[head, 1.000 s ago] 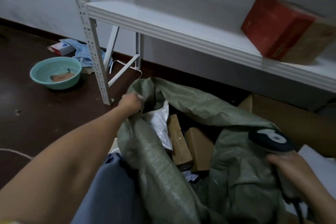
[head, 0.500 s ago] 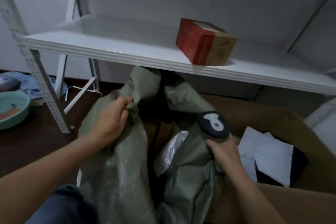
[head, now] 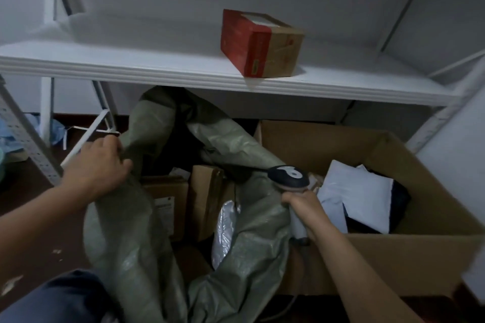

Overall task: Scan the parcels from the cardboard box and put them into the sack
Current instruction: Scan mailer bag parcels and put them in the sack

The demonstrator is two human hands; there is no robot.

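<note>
Both clamped: left hand [head: 97, 170] grips sack [head: 123, 252] rim, right hand [head: 305, 208] wraps scanner [head: 287, 177] handle. Parcels [head: 204, 199] in sack half hidden by folds.

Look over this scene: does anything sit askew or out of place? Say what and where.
The red-and-brown box sits alone on the shelf, turned at an angle with one corner near the front edge, apart from the parcels in the cardboard box and the sack below.
</note>
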